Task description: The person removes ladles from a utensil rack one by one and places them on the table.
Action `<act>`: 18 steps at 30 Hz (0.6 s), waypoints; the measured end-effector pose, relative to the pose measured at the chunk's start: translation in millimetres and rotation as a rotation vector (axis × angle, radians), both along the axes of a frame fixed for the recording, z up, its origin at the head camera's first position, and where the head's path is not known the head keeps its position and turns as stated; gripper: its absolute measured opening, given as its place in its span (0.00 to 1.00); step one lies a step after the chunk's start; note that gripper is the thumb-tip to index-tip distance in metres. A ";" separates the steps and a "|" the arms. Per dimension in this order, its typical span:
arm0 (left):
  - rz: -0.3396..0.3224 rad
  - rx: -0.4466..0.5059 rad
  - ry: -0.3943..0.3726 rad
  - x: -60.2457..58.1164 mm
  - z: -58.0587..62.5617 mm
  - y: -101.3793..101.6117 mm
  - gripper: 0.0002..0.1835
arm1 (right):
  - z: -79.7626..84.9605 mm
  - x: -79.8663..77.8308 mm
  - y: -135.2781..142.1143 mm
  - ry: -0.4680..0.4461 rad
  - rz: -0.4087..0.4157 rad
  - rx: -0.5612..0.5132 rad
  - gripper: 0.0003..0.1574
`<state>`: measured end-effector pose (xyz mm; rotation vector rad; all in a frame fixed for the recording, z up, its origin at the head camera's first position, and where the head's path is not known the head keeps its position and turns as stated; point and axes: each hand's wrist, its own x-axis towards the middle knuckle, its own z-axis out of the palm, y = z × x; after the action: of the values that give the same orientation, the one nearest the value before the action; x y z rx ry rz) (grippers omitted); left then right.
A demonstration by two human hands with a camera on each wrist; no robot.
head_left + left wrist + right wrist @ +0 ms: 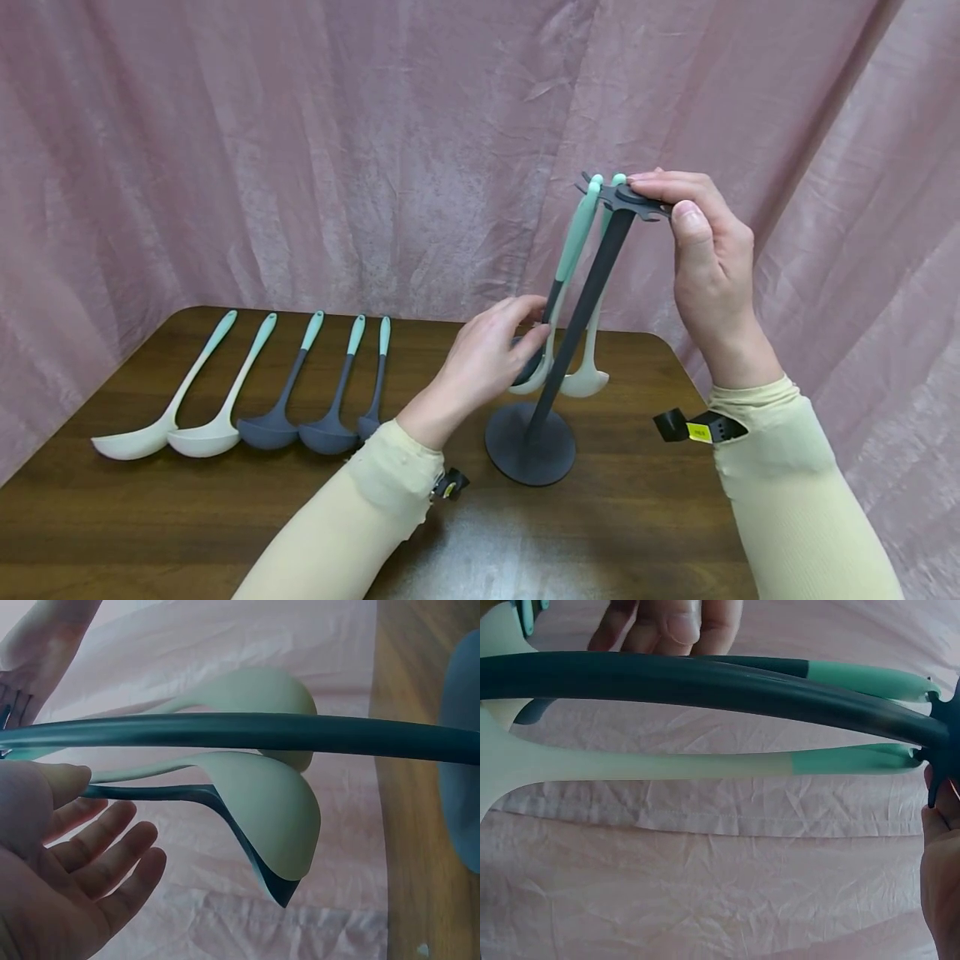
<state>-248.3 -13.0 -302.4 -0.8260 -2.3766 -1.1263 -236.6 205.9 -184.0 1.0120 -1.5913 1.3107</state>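
Note:
My left hand [487, 346] pinches the shaft of a dark grey ladle [161, 793] with a mint handle, between thumb and index finger; the other fingers spread loosely. The ladle's handle top is up at the hooked rack of a dark utensil stand [587, 312]. Directly beside it hangs a cream ladle [262, 810], its bowl overlapping the dark one in the left wrist view. Another cream ladle [587, 382] hangs on the pole's other side. My right hand [712, 267] grips the rack's right edge, fingers on top and thumb at the side. The pole leans in the head view.
Left on the wooden table [225, 517] lie two cream ladles [135, 442] and several dark grey ones [270, 432] in a row, mint handles pointing away. The stand's round base [551, 467] is on the table. Pink curtains [375, 167] hang behind and at the right.

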 end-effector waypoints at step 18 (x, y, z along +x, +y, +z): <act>0.031 0.021 0.030 -5.3 -0.7 6.3 0.07 | 4.3 26.1 -18.1 0.049 -0.683 0.145 0.17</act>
<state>-253.6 -6.7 -303.1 -0.7913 -2.3415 -1.1171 -210.5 187.7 -179.7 0.4926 -1.7905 0.7052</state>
